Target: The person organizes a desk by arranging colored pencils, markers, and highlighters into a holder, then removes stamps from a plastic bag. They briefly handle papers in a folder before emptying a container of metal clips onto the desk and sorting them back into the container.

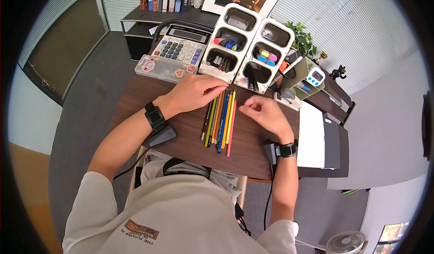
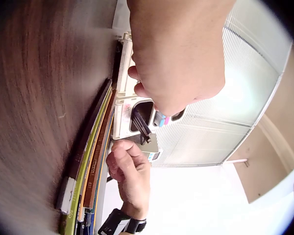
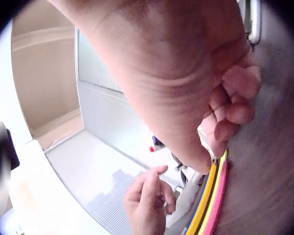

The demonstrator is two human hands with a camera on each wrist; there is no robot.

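A row of colored pencils (image 1: 219, 123) lies side by side on the dark wooden table (image 1: 181, 134), tips toward the organizer. My left hand (image 1: 196, 93) hovers over the upper left end of the row, its fingertips close to the pencil tips and nothing visible in its grasp. To the right of the row is my right hand (image 1: 266, 113), fingers loosely curled, near the pink pencil (image 1: 231, 129). In the right wrist view, the right thumb overlaps the end of a yellow pencil (image 3: 206, 196). Brown and green pencils (image 2: 78, 191) run below the left hand in the left wrist view.
Behind the pencils stands a white organizer (image 1: 235, 36) with markers and pens in its compartments. A calculator (image 1: 181, 46) and a translucent sticker-covered case (image 1: 165, 68) are at the back left. White paper (image 1: 311, 136) lies right, near a small digital timer (image 1: 315, 76).
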